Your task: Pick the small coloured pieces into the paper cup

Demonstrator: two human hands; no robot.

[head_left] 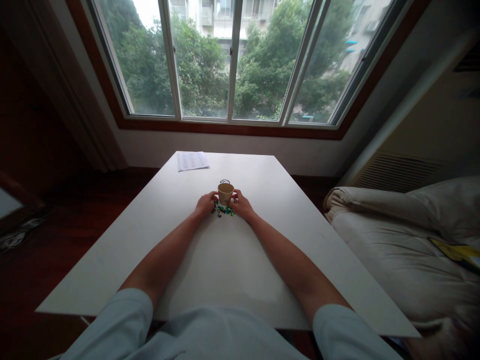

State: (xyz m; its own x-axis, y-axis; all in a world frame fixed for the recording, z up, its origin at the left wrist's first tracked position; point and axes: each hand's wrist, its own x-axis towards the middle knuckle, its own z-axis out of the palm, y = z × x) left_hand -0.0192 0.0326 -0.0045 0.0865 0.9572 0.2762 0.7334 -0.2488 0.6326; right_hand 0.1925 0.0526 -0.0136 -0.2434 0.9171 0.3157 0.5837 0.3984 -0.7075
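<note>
A brown paper cup [225, 196] stands upright, mouth up, in the middle of the white table [225, 265]. My left hand [206, 204] grips its left side, the fingers curled against the wall. On the opposite side my right hand [242, 205] holds the cup with bent fingers. Small green, blue and dark beads [222, 212] lie loose on the tabletop just in front of the cup and between my hands. Just behind the rim shows a thin dark loop [224, 181], too small to make out. What the cup contains cannot be seen.
Paper sheets [192, 161] rest at the table's far left corner. Beyond the table is a wide window [230, 121]. A beige padded sofa [375, 235] stands along the right side, with a yellow and black item [455, 252] on it. Cables [22, 232] lie on the floor at left.
</note>
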